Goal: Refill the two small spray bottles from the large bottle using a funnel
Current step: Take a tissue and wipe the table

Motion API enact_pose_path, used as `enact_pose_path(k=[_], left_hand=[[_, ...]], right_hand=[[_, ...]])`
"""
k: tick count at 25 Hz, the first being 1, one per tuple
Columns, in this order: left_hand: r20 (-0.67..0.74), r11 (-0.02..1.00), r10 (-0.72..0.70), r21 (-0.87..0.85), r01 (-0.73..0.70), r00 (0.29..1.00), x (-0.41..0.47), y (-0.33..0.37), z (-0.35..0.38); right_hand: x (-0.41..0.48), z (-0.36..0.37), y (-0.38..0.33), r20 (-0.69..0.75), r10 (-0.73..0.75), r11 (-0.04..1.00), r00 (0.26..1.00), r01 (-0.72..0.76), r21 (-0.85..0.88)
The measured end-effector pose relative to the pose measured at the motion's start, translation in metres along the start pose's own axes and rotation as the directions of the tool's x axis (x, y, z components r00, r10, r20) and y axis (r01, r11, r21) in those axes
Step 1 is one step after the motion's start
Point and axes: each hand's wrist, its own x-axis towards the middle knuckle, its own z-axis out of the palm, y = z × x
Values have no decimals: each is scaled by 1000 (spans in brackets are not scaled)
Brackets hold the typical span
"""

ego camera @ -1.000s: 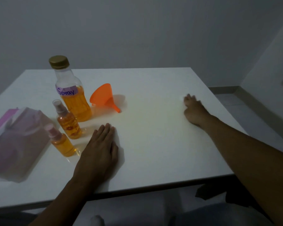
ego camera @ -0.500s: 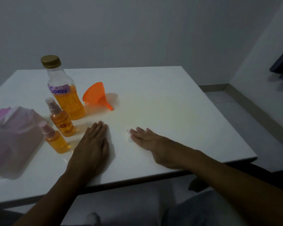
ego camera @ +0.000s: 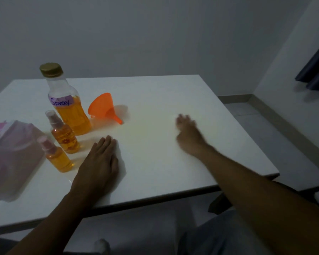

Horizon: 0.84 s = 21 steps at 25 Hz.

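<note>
While L hand (ego camera: 98, 162) stays flat on table (ego camera: 155, 89), fingers straight, R hand (ego camera: 188, 137) swung rightward, blurred, fingers loosely spread.

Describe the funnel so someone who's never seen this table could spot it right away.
On the white table, find the tall gold-capped bottle labelled Spray at the left. Just right of it lies the funnel, tipped on its side. It is a bright orange cone; unlike its neighbours, it has no cap and holds no liquid.

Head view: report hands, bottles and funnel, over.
Left hand flat on table, right hand blurred, empty. Large bottle capped; near spray bottle and far spray bottle tops on. Funnel lying on its side, untouched.
</note>
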Motion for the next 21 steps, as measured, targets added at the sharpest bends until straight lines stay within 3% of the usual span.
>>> enact_pose_path(k=[2,4,7,9,11,13,14,17,21], left_hand=[[4,1000,-8,-10,8,1000,-1,1,-1],[11,1000,-19,-14,19,1000,-2,1,-2],[16,1000,1,-13,-1,1000,-4,-1,-3],[21,1000,22,0,-22,1000,-6,-3,-2],[32,1000,18,15,-19,999,-8,-2,0],[55,1000,10,28,-12,998,-8,-1,-1],[67,1000,17,23,-19,998,-8,4,-3],[77,994,83,-72,-78,994,0,37,-4],[108,940,285,-227,-255,952,13,130,13]], right_hand=[[-31,20,-51,56,-245,970,968,245,3],[-72,25,-75,111,-456,890,883,453,51],[-92,9,-40,172,-621,784,765,603,147],[-75,-5,16,133,-538,843,833,527,108],[-59,-24,77,49,-252,966,966,249,75],[-56,-36,110,-11,28,994,1000,-27,102],[-60,-38,115,-21,96,984,995,-92,151],[-88,-43,114,-137,63,925,989,-6,381],[-151,-65,139,-330,137,871,934,45,489]])
